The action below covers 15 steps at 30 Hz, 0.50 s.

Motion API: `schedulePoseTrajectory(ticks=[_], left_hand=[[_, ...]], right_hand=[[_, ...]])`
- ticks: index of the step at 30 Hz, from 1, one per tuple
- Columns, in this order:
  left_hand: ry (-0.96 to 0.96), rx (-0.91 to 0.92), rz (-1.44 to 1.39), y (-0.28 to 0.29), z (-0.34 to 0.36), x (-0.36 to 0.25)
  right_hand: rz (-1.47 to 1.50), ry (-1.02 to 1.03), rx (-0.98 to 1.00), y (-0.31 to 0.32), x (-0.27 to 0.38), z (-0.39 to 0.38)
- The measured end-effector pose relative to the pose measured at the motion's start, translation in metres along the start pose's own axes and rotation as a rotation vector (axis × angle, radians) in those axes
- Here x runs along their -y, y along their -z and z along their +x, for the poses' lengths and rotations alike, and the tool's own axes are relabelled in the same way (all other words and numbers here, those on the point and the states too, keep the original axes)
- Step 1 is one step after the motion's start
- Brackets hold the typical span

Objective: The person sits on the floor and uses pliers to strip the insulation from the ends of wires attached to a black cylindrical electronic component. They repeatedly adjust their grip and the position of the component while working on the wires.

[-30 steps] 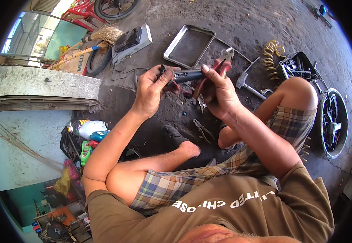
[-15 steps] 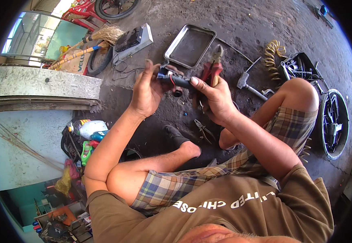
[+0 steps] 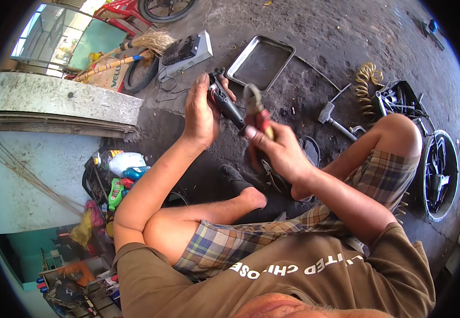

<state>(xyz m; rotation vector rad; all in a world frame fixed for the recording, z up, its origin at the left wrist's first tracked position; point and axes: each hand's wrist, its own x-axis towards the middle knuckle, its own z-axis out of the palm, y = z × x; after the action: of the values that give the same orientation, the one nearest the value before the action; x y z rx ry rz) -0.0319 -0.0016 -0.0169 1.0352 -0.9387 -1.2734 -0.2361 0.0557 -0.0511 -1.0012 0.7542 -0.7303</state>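
In my left hand (image 3: 202, 114) is a dark tube-shaped part (image 3: 231, 112) with a metal fitting at its upper end, a bit of red along its side. It resembles a handlebar grip, though I cannot be sure. The fingers wrap behind it and the thumb points up. My right hand (image 3: 285, 151) is closed round red-handled pliers (image 3: 261, 121), their jaws upward and blurred. Its thumb lies at the lower end of the dark part; whether it presses there I cannot tell. Under the right hand, a second pair of pliers (image 3: 274, 177) lies on the ground, partly covered.
Beyond my hands a metal tray (image 3: 261, 62) lies on the dark floor. To the right are a hammer-like tool (image 3: 336, 121), a coiled hose (image 3: 366, 87), a tool box (image 3: 399, 98) and a round tub (image 3: 455, 175) of metal parts. Bottles (image 3: 126, 163) stand left.
The dark part has swung from nearly level to a steep slant, its lower end toward my right hand. The pliers have shifted left and tilted. The whole view has shifted slightly.
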Motion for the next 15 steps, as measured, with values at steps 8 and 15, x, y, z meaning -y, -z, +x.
schedulePoseTrajectory(ticks=[8, 15], left_hand=[[0.038, -0.050, 0.154, -0.006, -0.013, -0.004], [0.000, -0.027, 0.048, -0.011, -0.014, 0.001]], right_hand=[[0.602, -0.322, 0.432, -0.019, -0.002, -0.016], [0.634, -0.357, 0.435, -0.022, -0.008, -0.017]])
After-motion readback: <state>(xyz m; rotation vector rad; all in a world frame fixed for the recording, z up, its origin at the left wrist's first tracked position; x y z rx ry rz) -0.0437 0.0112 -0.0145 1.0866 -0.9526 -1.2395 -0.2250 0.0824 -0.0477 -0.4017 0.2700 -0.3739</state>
